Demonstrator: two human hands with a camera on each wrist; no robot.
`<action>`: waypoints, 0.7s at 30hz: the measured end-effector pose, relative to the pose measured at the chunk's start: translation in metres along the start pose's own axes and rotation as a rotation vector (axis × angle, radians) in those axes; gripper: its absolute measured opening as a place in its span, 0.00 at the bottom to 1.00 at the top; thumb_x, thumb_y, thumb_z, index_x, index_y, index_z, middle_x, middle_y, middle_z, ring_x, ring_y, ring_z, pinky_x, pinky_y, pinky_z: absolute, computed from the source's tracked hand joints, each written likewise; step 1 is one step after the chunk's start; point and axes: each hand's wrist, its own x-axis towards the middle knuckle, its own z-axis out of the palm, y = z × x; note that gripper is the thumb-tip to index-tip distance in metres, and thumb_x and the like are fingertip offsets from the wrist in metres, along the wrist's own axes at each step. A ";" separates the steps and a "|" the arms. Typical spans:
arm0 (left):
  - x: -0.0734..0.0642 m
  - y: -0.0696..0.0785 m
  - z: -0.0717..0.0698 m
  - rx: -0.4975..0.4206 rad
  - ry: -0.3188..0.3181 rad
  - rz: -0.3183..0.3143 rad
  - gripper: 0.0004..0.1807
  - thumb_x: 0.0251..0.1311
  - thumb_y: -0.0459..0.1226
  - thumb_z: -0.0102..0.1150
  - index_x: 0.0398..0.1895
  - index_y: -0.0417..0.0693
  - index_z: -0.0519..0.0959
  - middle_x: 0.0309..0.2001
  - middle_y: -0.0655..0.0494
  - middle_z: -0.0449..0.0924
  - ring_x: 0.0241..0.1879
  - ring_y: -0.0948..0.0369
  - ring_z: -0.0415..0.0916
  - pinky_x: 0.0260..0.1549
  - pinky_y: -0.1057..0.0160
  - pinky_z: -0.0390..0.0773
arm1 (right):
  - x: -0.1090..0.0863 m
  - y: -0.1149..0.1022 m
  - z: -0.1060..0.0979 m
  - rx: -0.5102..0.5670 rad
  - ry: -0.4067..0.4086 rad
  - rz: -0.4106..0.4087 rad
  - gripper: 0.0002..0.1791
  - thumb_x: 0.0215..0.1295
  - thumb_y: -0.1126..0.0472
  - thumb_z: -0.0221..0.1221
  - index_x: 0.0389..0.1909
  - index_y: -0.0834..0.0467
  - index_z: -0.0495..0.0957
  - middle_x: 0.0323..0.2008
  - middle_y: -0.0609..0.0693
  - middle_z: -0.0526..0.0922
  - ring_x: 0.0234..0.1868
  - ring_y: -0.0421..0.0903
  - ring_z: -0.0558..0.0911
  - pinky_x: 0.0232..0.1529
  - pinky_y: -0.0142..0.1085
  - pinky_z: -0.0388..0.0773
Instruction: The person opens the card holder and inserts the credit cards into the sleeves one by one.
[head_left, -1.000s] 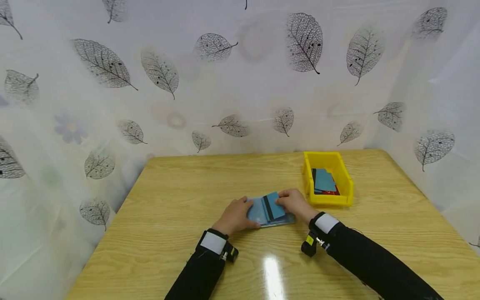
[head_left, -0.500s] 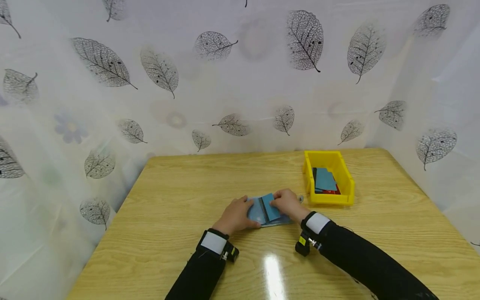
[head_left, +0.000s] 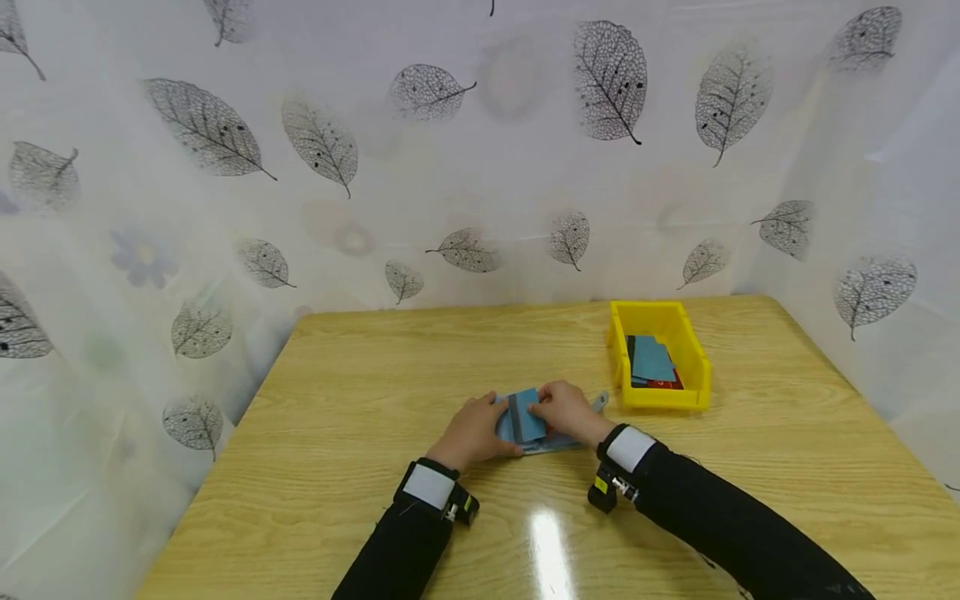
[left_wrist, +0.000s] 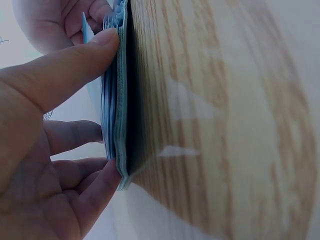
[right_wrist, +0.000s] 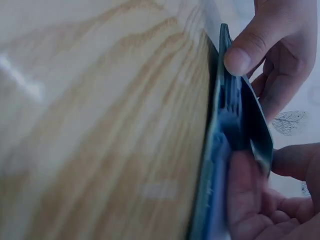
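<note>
A light-blue card holder point(head_left: 557, 445) lies spread on the table in the head view, a snap strap point(head_left: 601, 401) sticking out at its right. My left hand point(head_left: 471, 429) grips its left side, thumb on the near edge and fingers on the far edge. Between the thumb and fingers of my right hand point(head_left: 566, 411) is a blue card point(head_left: 532, 415) with a dark stripe, slanted over the holder's pages. A bit of red shows under the card's right side. In the left wrist view, the stacked clear pages point(left_wrist: 111, 100) stand edge-on beside the left thumb.
A yellow bin point(head_left: 666, 398) stands at the back right of the wooden table point(head_left: 337, 400). Several blue cards point(head_left: 651, 360) lie in it, over a red one point(head_left: 666, 384). A leaf-print curtain point(head_left: 450, 167) hangs behind the table and along both sides.
My right hand has moved left with the blue card, whose stripe now lies closer to the left hand and looks greyer. The snap strap has come into view. The left hand stays in place.
</note>
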 end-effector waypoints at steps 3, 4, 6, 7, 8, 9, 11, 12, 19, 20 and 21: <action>0.001 0.001 0.000 -0.004 -0.004 -0.004 0.46 0.49 0.54 0.72 0.69 0.42 0.68 0.69 0.39 0.63 0.66 0.41 0.63 0.60 0.48 0.68 | -0.003 -0.002 -0.007 -0.056 -0.022 -0.040 0.20 0.68 0.62 0.58 0.55 0.72 0.75 0.41 0.60 0.83 0.28 0.45 0.83 0.30 0.37 0.81; 0.001 0.001 0.000 -0.005 -0.005 -0.008 0.46 0.49 0.54 0.72 0.69 0.42 0.67 0.69 0.39 0.62 0.66 0.41 0.63 0.60 0.48 0.68 | -0.004 -0.002 -0.009 -0.067 -0.029 -0.056 0.22 0.68 0.62 0.57 0.57 0.73 0.73 0.44 0.62 0.83 0.30 0.46 0.84 0.32 0.38 0.81; 0.001 0.001 0.000 -0.007 -0.006 -0.015 0.46 0.49 0.54 0.72 0.69 0.43 0.67 0.69 0.39 0.62 0.66 0.41 0.62 0.60 0.48 0.68 | -0.006 -0.002 -0.013 -0.070 -0.042 -0.079 0.23 0.69 0.62 0.56 0.58 0.73 0.72 0.48 0.65 0.81 0.34 0.47 0.84 0.35 0.39 0.81; 0.001 0.001 0.000 -0.006 -0.007 -0.018 0.46 0.49 0.54 0.72 0.69 0.43 0.67 0.69 0.39 0.62 0.66 0.42 0.62 0.60 0.48 0.68 | -0.006 -0.001 -0.014 -0.065 -0.054 -0.089 0.22 0.69 0.62 0.56 0.58 0.73 0.72 0.49 0.65 0.81 0.37 0.48 0.84 0.36 0.39 0.81; 0.000 0.001 0.000 -0.009 -0.007 -0.020 0.46 0.49 0.54 0.72 0.69 0.43 0.67 0.69 0.39 0.62 0.66 0.42 0.62 0.60 0.48 0.68 | -0.007 -0.001 -0.015 -0.057 -0.066 -0.092 0.22 0.70 0.62 0.55 0.58 0.73 0.73 0.50 0.65 0.80 0.38 0.49 0.84 0.37 0.40 0.82; 0.000 0.001 0.000 -0.013 -0.007 -0.020 0.46 0.49 0.54 0.72 0.69 0.42 0.67 0.69 0.39 0.62 0.66 0.42 0.62 0.60 0.48 0.68 | -0.008 0.000 -0.016 -0.060 -0.074 -0.100 0.21 0.70 0.62 0.55 0.57 0.72 0.74 0.50 0.65 0.80 0.40 0.50 0.84 0.38 0.40 0.82; 0.000 0.001 -0.001 -0.014 -0.006 -0.017 0.46 0.49 0.54 0.72 0.69 0.42 0.68 0.69 0.39 0.62 0.66 0.41 0.62 0.60 0.48 0.68 | -0.010 0.000 -0.016 -0.079 -0.085 -0.125 0.19 0.70 0.62 0.56 0.56 0.70 0.75 0.51 0.64 0.80 0.44 0.52 0.83 0.41 0.42 0.81; 0.000 0.001 -0.001 -0.015 -0.006 -0.015 0.46 0.49 0.54 0.72 0.69 0.42 0.68 0.69 0.39 0.62 0.66 0.41 0.62 0.60 0.48 0.68 | -0.011 0.001 -0.015 -0.102 -0.087 -0.145 0.18 0.70 0.62 0.56 0.55 0.69 0.76 0.51 0.63 0.80 0.47 0.54 0.83 0.43 0.43 0.81; -0.001 0.000 -0.001 -0.014 -0.001 -0.004 0.46 0.50 0.54 0.72 0.70 0.42 0.67 0.69 0.38 0.62 0.66 0.42 0.63 0.59 0.48 0.68 | -0.016 -0.001 -0.009 -0.181 -0.063 -0.261 0.14 0.69 0.63 0.56 0.50 0.65 0.80 0.49 0.60 0.82 0.51 0.58 0.80 0.47 0.48 0.79; -0.001 0.000 -0.001 -0.012 0.001 -0.001 0.46 0.50 0.54 0.72 0.69 0.42 0.67 0.69 0.38 0.62 0.65 0.41 0.63 0.59 0.48 0.68 | -0.016 -0.001 -0.008 -0.185 -0.055 -0.278 0.13 0.69 0.63 0.56 0.49 0.65 0.80 0.49 0.60 0.82 0.50 0.57 0.81 0.46 0.47 0.79; -0.001 0.001 -0.002 -0.008 0.004 0.002 0.46 0.50 0.54 0.72 0.69 0.42 0.67 0.69 0.38 0.62 0.65 0.41 0.63 0.59 0.48 0.68 | -0.016 -0.002 -0.006 -0.186 -0.047 -0.284 0.12 0.69 0.63 0.56 0.49 0.64 0.81 0.48 0.59 0.82 0.49 0.56 0.81 0.45 0.46 0.79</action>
